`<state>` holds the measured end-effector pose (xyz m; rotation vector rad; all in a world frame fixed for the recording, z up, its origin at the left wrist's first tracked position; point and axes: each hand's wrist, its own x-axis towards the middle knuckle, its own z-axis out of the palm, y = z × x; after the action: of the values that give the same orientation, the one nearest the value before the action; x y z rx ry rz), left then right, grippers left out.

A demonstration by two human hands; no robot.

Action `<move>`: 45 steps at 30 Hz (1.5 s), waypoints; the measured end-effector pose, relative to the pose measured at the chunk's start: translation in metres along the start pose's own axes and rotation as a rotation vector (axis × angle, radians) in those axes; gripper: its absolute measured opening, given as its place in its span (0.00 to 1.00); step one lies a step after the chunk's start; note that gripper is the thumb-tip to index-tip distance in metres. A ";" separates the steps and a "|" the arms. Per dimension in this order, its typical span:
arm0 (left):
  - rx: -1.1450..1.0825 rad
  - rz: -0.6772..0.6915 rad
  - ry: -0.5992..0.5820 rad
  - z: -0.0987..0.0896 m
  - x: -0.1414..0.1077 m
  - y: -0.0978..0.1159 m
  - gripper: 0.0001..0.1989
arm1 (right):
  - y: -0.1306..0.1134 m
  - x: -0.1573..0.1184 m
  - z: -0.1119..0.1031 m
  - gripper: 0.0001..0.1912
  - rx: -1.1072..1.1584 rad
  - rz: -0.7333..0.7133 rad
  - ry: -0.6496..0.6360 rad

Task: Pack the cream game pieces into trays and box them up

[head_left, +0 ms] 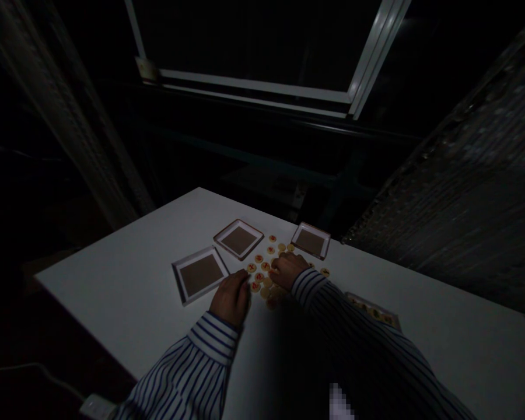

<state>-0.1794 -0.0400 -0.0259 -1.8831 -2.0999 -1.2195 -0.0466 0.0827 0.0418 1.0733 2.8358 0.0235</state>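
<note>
Several round xiangqi pieces (259,277) lie loosely spread on the white table, some with red characters, some with dark ones and some showing plain faces. My left hand (231,297) rests at the left edge of this spread, its fingers held together, fairly straight and pointing away from me. My right hand (287,269) is over the middle of the spread. Its fingers bend down and close at a piece, though the fingertips are partly hidden. Pieces under and behind my right hand are covered from view.
Shallow trays with brown bottoms stand at left (200,274), back left (238,238) and back right (310,240). A tray holding pieces (374,312) is partly behind my right sleeve. A window frame (254,84) is beyond the table (126,274); a hanging curtain (476,163) borders the right.
</note>
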 end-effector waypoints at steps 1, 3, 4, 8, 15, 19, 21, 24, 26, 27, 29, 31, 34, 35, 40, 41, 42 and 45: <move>0.001 0.000 0.006 0.000 0.000 0.000 0.15 | 0.000 0.001 0.000 0.16 -0.001 0.001 -0.004; 0.002 0.001 0.015 -0.001 -0.001 0.001 0.15 | 0.000 0.002 0.000 0.16 -0.004 0.003 -0.011; 0.001 0.002 0.017 -0.001 -0.001 0.001 0.15 | 0.000 0.003 0.000 0.16 -0.005 0.005 -0.014; 0.001 0.001 0.023 -0.002 -0.002 0.001 0.14 | -0.001 0.004 0.001 0.16 -0.009 0.015 -0.020; -0.012 -0.005 0.026 -0.002 -0.001 0.001 0.14 | -0.002 0.002 -0.001 0.16 -0.023 0.016 0.003; -0.017 -0.010 0.040 -0.003 -0.001 0.002 0.14 | -0.003 -0.003 -0.006 0.15 -0.034 0.013 0.041; -0.028 -0.007 0.052 -0.003 -0.001 0.003 0.14 | -0.004 -0.008 -0.008 0.15 -0.037 0.007 0.065; -0.050 -0.024 0.069 -0.004 -0.001 0.005 0.14 | -0.005 -0.014 -0.012 0.14 -0.035 -0.017 0.120; -0.079 -0.052 0.079 -0.005 -0.001 0.007 0.13 | -0.005 -0.018 -0.013 0.14 -0.027 -0.035 0.165; -0.100 -0.068 0.087 -0.005 -0.002 0.008 0.13 | -0.005 -0.020 -0.014 0.13 -0.020 -0.041 0.186; -0.141 -0.096 0.102 -0.005 -0.002 0.010 0.14 | -0.005 -0.024 -0.015 0.13 -0.006 -0.053 0.226; -0.169 -0.126 0.106 -0.005 -0.002 0.011 0.14 | -0.006 -0.027 -0.017 0.13 0.010 -0.063 0.253; -0.214 -0.169 0.093 -0.008 -0.002 0.015 0.14 | -0.007 -0.035 -0.019 0.14 0.034 -0.082 0.273; -0.237 -0.186 0.077 -0.010 -0.002 0.018 0.14 | -0.007 -0.037 -0.021 0.14 0.039 -0.086 0.278; -0.442 -0.303 -0.039 -0.016 0.001 0.035 0.15 | -0.009 -0.054 -0.027 0.13 0.044 -0.107 0.295; -0.504 -0.317 -0.058 -0.016 0.002 0.040 0.16 | -0.009 -0.058 -0.028 0.13 0.046 -0.112 0.296; -0.563 -0.332 -0.075 -0.015 0.003 0.044 0.16 | -0.009 -0.062 -0.029 0.13 0.051 -0.116 0.299; -0.700 -0.382 -0.124 -0.012 0.005 0.056 0.17 | -0.008 -0.074 -0.032 0.14 0.078 -0.141 0.335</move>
<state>-0.1376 -0.0461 0.0130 -1.8429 -2.3772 -2.2121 -0.0005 0.0284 0.0801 0.9601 3.2307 0.0901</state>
